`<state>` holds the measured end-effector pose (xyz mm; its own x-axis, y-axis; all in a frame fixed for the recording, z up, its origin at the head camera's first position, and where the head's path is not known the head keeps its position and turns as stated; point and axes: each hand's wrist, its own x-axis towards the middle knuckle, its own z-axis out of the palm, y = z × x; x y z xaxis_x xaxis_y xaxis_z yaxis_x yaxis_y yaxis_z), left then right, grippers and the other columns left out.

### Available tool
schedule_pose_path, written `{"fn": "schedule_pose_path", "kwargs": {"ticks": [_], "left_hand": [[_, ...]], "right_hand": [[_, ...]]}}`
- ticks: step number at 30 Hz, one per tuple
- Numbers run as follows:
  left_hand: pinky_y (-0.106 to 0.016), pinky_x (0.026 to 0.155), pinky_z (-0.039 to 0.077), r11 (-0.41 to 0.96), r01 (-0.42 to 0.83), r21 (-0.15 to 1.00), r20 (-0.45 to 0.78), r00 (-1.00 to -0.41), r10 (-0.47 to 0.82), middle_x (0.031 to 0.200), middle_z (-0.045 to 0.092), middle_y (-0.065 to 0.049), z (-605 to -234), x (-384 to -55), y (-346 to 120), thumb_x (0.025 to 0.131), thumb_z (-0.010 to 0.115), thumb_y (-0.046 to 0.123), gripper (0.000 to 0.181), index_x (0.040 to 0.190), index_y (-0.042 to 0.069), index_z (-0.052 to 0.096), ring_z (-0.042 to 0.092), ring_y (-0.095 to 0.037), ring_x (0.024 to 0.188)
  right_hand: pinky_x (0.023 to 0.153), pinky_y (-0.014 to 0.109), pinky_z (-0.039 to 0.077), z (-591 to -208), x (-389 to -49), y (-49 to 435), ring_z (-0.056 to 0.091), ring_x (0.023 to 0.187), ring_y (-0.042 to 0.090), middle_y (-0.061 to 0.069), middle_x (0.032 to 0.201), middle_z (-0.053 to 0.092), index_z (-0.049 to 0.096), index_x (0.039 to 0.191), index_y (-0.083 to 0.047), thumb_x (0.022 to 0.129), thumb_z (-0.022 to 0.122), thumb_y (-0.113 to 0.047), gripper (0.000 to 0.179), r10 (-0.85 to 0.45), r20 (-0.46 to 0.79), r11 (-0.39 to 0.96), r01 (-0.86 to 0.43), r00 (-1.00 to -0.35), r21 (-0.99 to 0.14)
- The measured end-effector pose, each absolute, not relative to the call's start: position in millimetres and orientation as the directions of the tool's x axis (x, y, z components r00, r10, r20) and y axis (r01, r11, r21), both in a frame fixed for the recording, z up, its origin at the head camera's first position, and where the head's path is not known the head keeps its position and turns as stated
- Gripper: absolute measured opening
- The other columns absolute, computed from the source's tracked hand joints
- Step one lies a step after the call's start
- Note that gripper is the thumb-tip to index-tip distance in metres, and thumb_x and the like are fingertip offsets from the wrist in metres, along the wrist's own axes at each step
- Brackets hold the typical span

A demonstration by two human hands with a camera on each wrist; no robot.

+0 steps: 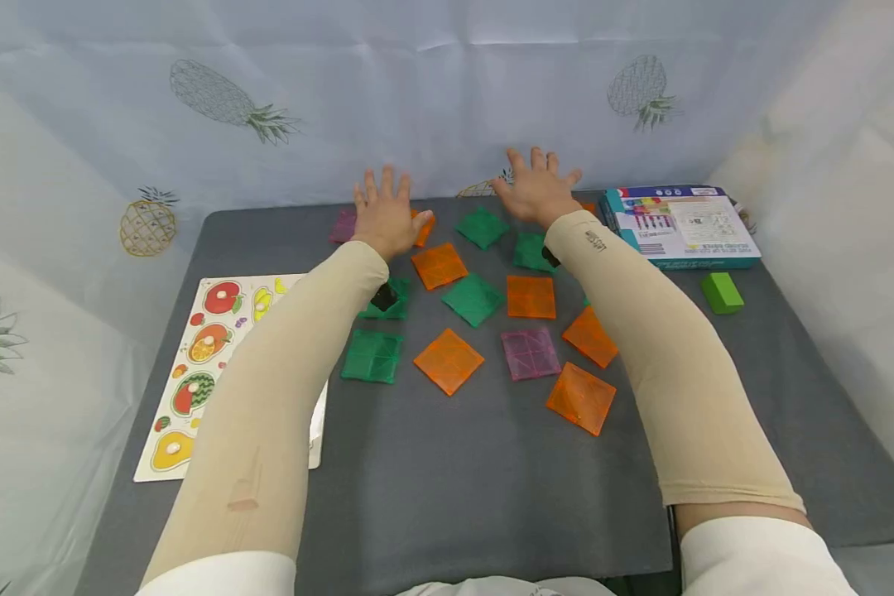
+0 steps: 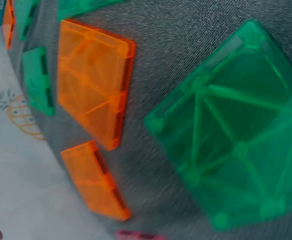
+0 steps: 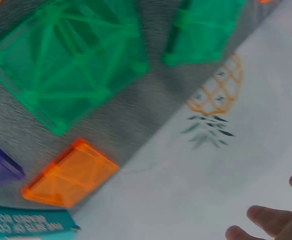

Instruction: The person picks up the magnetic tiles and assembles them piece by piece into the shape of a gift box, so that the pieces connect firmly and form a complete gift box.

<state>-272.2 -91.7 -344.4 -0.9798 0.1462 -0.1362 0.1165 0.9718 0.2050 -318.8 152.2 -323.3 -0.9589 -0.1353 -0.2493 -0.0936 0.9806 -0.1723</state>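
Observation:
My left hand (image 1: 385,217) is stretched out over the far part of the grey table, fingers spread and nothing held. Translucent square tiles lie around and beneath it, among them an orange tile (image 1: 439,266) and a purple tile (image 1: 343,225). Over the back edge reaches my right hand (image 1: 538,190), fingers also spread and free of any object. A green tile (image 1: 482,227) lies between the two hands. Close below the left wrist camera is another green tile (image 2: 235,135). In the right wrist view, fingertips (image 3: 273,220) show against the white cloth, away from the green tile (image 3: 76,60).
A fruit-picture puzzle board (image 1: 186,447) lies at left, partly behind my left forearm. At the back right is a boxed set (image 1: 659,236), with a green block (image 1: 723,293) in front. More orange tiles (image 1: 581,398) lie mid-table. White pineapple-print cloth (image 1: 417,99) hangs behind.

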Motion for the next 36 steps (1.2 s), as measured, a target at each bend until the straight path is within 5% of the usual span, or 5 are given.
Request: {"fn": "schedule_pose_path", "kwargs": {"ticks": [8,13,16,24,36], "left_hand": [[-0.051,0.12,0.003,0.955,0.249,0.163,-0.122,-0.955,0.27,0.16,0.0,-0.021,-365,-277,-87,0.1,0.033,0.053,0.074,0.155,0.006,0.012,-0.006,-0.039,0.148],[-0.05,0.104,0.039,0.894,0.438,0.09,-0.028,-0.897,0.442,0.138,0.042,-0.023,-372,-244,-81,0.096,0.046,0.054,0.068,0.142,0.005,0.041,0.041,-0.04,0.127],[-0.047,0.086,0.05,0.859,0.506,0.077,-0.034,-0.86,0.509,0.119,0.055,-0.017,-380,-208,-77,0.091,0.053,0.06,0.067,0.13,0.005,0.053,0.054,-0.034,0.105],[-0.04,0.07,0.052,0.835,0.534,0.136,-0.056,-0.837,0.544,0.096,0.058,-0.01,-406,-125,-73,0.077,0.06,0.073,0.081,0.12,0.005,0.056,0.054,-0.026,0.082],[-0.036,0.075,0.05,0.805,0.54,0.246,0.024,-0.834,0.552,0.107,0.056,-0.013,-421,-94,-73,0.074,0.079,0.052,0.087,0.136,0.0,0.048,0.051,-0.025,0.09]], "right_hand": [[0.103,0.078,-0.002,-340,-314,166,-0.008,0.145,0.046,0.02,0.16,-0.01,-0.006,0.156,-0.026,0.099,0.021,-0.058,0.07,-0.175,-0.286,0.979,-0.136,-0.942,-0.152],[0.104,0.068,0.029,-336,-282,168,0.029,0.137,0.048,0.025,0.153,0.028,0.028,0.152,-0.009,0.1,0.039,-0.05,0.067,-0.345,-0.27,0.938,-0.333,-0.899,-0.091],[0.092,0.059,0.046,-337,-247,170,0.05,0.119,0.043,0.022,0.133,0.052,0.053,0.136,-0.004,0.097,0.052,-0.043,0.055,-0.502,-0.223,0.863,-0.5,-0.835,-0.07],[0.063,0.038,0.041,-361,-157,184,0.052,0.082,0.025,0.008,0.094,0.058,0.068,0.115,-0.007,0.08,0.073,-0.05,0.056,-0.718,-0.169,0.688,-0.725,-0.676,-0.021],[0.076,0.041,0.042,-401,-133,201,0.046,0.1,0.029,0.012,0.117,0.051,0.052,0.136,-0.004,0.075,0.076,-0.052,0.082,-0.687,-0.181,0.726,-0.672,-0.704,-0.146]]}}
